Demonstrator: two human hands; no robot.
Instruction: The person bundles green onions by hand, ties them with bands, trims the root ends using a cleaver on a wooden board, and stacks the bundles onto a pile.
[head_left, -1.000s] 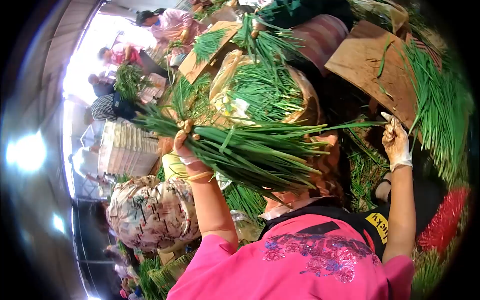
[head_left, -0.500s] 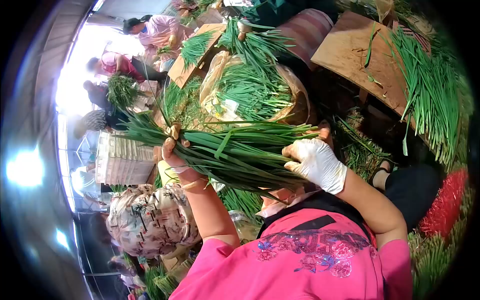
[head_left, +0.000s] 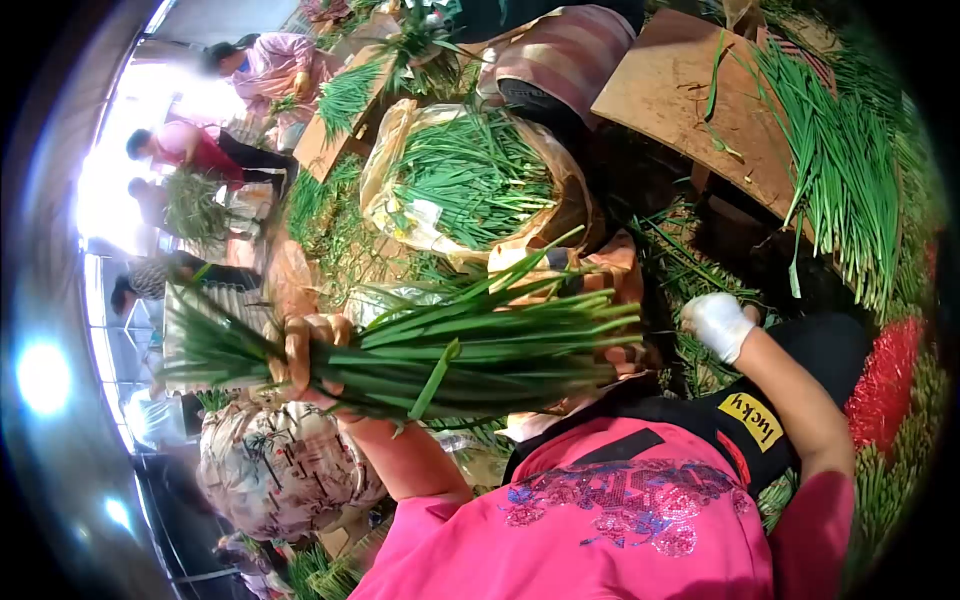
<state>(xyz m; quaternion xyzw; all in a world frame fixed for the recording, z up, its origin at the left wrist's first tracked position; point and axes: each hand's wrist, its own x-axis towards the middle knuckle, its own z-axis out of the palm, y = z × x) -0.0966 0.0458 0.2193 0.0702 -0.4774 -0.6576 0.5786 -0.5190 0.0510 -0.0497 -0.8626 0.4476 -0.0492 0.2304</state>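
A bunch of long green garlic chives lies sideways across my front, leaf tips to the left and pale cut ends to the right. My left hand is closed around its leafy part. My right hand, in a white glove, is apart from the bunch, to its right above my dark trouser leg. Its thumb stands away from the partly hidden fingers, and nothing shows in it. A bundle of red strands lies further right, beside my leg.
A lined basket full of chives stands ahead. Loose chives lie over a wooden board at the right. Another person in a patterned garment is close on the left, and several people work further off.
My right hand has let go of the cut ends and moved right, down toward my leg. My left hand has shifted left and slightly lower with the chives.
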